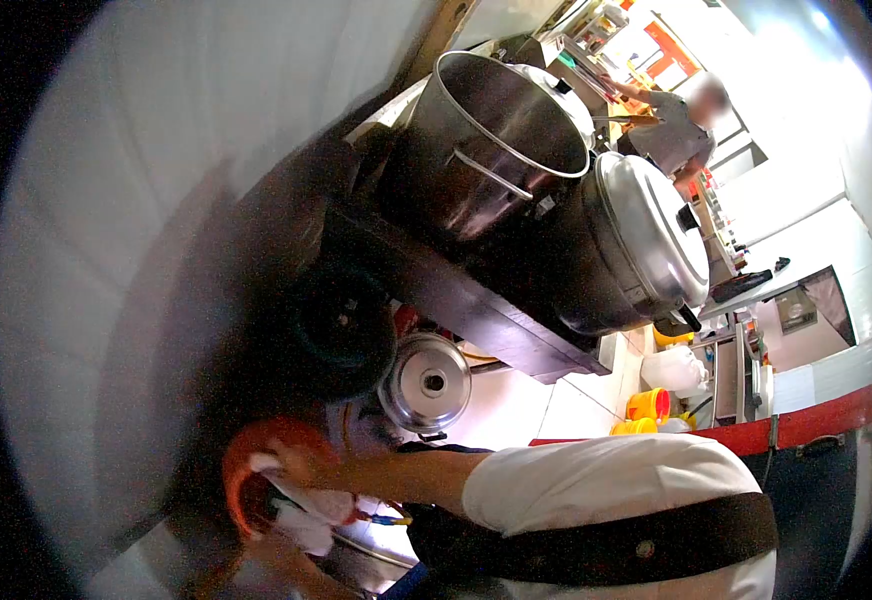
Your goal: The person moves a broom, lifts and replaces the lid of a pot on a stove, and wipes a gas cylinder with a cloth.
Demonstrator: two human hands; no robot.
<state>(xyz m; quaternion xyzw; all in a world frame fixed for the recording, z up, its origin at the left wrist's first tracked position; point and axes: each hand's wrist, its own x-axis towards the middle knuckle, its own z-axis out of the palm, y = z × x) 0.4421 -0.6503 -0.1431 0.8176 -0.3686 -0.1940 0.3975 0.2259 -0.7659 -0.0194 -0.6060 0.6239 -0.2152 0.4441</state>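
Note:
At the lower left, both hands are at an orange-red bucket (234,490), in dim light. My left hand (296,466) reaches over its rim, with fingers closed on a wet-looking white cloth (304,527). Below it, my right hand (268,552) is beside the bucket and close to the lower part of the cloth. Its fingers are dark and smeared. The bucket's inside is mostly hidden by hands and cloth. A thin blue and yellow object (386,519) lies just right of my left wrist, its kind unclear.
A big open stockpot (456,190) and a lidded metal pot (626,250) stand on a dark raised stove (476,290). Nearby are a round metal lid (426,385) and a dark tub (341,325). A person (671,130) stands farther off. Yellow buckets (646,405) are on the floor.

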